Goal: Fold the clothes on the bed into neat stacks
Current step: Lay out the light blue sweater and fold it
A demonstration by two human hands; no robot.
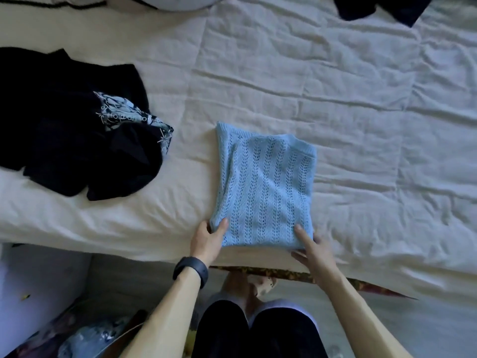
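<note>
At the far left of the bed (335, 73), a heap of black clothes (64, 140) lies crumpled on the white quilt, with a pale blue printed cloth (126, 116) caught in its folds. Well apart from it, toward the middle and near the bed's front edge, the blue knit sweater (263, 187) lies flat, folded into a rough rectangle. My left hand (207, 240), a dark band (191, 271) on its wrist, pinches the sweater's near left corner, thumb on top and fingers curled at the side. My right hand (313, 250) grips the near right corner, one finger laid on the knit and the others tucked at the folded edge. At the far right corner of the quilt lies another dark garment (382, 7), cut off by the frame.
</note>
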